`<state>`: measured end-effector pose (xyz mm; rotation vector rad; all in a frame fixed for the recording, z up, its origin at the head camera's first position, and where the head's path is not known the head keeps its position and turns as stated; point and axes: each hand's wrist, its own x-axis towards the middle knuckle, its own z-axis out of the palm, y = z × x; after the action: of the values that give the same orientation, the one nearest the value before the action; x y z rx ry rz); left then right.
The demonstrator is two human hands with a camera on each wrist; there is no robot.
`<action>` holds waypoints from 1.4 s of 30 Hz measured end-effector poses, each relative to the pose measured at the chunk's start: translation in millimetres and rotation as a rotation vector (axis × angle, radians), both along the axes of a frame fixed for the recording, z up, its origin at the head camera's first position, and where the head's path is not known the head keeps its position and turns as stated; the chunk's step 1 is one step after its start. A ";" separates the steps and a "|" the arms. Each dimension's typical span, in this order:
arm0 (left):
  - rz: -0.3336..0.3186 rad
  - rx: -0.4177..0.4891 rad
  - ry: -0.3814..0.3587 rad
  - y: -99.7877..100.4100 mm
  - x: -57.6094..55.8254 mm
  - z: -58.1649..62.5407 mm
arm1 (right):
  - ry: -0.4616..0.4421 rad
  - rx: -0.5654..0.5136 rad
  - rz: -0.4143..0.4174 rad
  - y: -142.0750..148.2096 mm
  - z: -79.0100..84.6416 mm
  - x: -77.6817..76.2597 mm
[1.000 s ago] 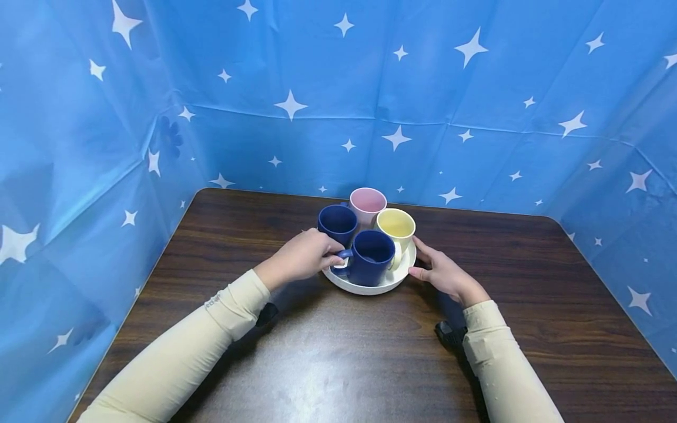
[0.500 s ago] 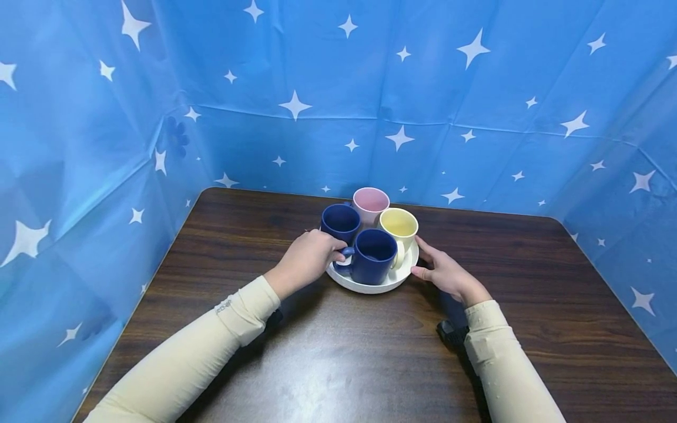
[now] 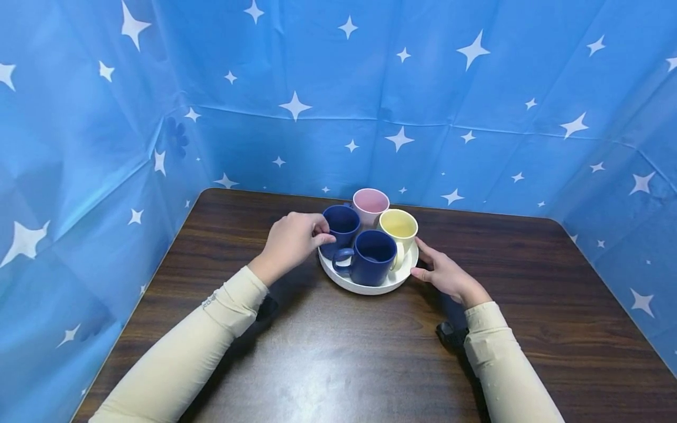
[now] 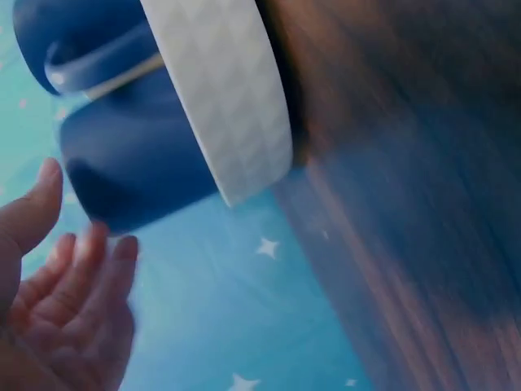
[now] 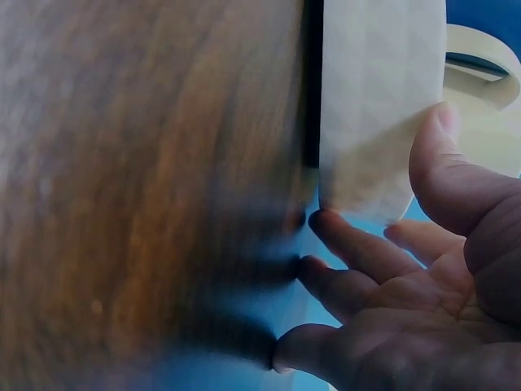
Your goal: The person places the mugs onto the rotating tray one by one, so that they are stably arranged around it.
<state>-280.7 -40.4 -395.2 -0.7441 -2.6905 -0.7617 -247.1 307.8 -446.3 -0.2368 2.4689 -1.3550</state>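
A round white tray [image 3: 365, 289] with a faceted wall bears a front dark blue mug [image 3: 367, 271], a rear-left dark blue mug [image 3: 346, 238], a pink mug [image 3: 371, 202] and a yellow mug [image 3: 399, 225]. My left hand [image 3: 290, 242] is beside the rear-left mug, thumb and fingers apart; the left wrist view has them just off that mug's rim [image 4: 98, 195], holding nothing. On the tray's other side, my right hand [image 3: 448, 275] rests its thumb [image 5: 440, 155] against the faceted wall [image 5: 378, 98]. Its relaxed fingers spread along the lower edge.
The dark wood table [image 3: 328, 364] extends around the tray. A blue curtain with white stars [image 3: 338, 82] rises behind the table and along both sides. The front mug's handle points left, the yellow mug's handle towards the front.
My left hand has let go of the front blue mug's handle and moved left and back to the rear-left blue mug. My right hand has stayed at the tray.
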 end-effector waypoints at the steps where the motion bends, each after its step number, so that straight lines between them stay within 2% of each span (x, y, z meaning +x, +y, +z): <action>1: 0.016 0.020 -0.027 -1.0 -4.1 -0.2 | 0.000 -0.001 -0.002 0.1 0.0 0.2; 3: 0.024 0.046 -0.100 -2.1 -11.8 -1.9 | -0.002 -0.010 -0.002 0.3 -0.4 0.5; 6: -0.016 0.044 -0.193 -1.7 -20.9 -8.1 | -0.011 -0.018 0.004 0.5 -1.2 1.1; 8: -0.038 0.043 -0.221 -0.4 -23.7 -11.9 | -0.015 -0.025 0.010 0.4 -1.4 1.2; 13: -0.015 0.074 -0.166 4.4 -23.7 -16.6 | -0.011 -0.024 0.004 0.8 -0.2 1.1; 17: 0.016 0.051 -0.110 8.4 -20.1 -17.2 | -0.011 -0.016 0.002 0.5 0.2 1.4; 27: 0.044 0.014 -0.058 13.9 -15.4 -16.0 | -0.014 0.002 -0.008 -1.1 1.4 1.6; 42: 0.016 0.024 -0.089 15.1 -15.4 -14.4 | -0.002 -0.015 0.009 0.0 -0.1 1.1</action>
<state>-296.1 -25.2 -409.7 -0.6976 -2.7576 -0.8409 -246.0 307.7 -446.4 -0.2491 2.4538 -1.3706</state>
